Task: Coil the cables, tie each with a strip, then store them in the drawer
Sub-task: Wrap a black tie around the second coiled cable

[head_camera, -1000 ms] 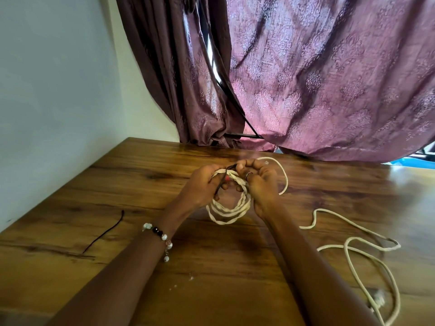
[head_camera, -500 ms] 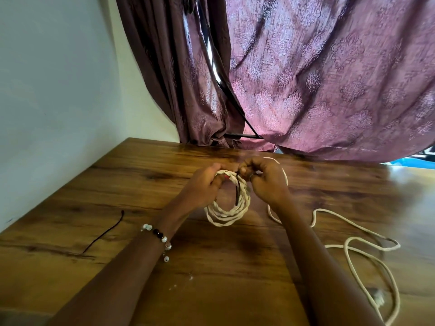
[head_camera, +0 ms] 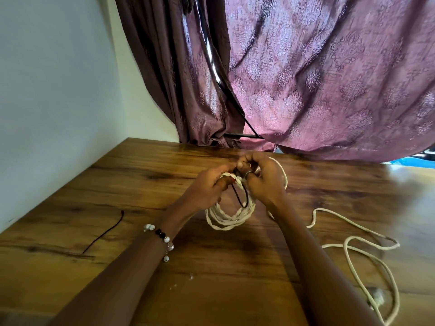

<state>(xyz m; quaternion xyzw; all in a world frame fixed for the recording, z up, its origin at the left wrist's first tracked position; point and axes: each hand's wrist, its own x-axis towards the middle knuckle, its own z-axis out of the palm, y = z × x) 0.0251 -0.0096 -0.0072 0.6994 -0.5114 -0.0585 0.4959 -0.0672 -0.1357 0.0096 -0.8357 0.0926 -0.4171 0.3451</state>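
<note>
Both hands have drawn closer over the coiled cream cable (head_camera: 231, 214), the left hand (head_camera: 207, 188) gripping its top while the right hand (head_camera: 264, 182) pinches the thin dark tie strip (head_camera: 240, 196) looped there. Held above the wooden tabletop (head_camera: 141, 184), the coil trails loose cable (head_camera: 353, 243) rightward; a second dark strip (head_camera: 106, 232) lies left.

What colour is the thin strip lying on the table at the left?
The thin strip is dark, nearly black, seen in the head view.

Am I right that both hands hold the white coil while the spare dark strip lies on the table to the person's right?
Not quite: the head view shows the spare dark strip lying to the person's left. Both hands, left and right, do hold the white coil.
</note>
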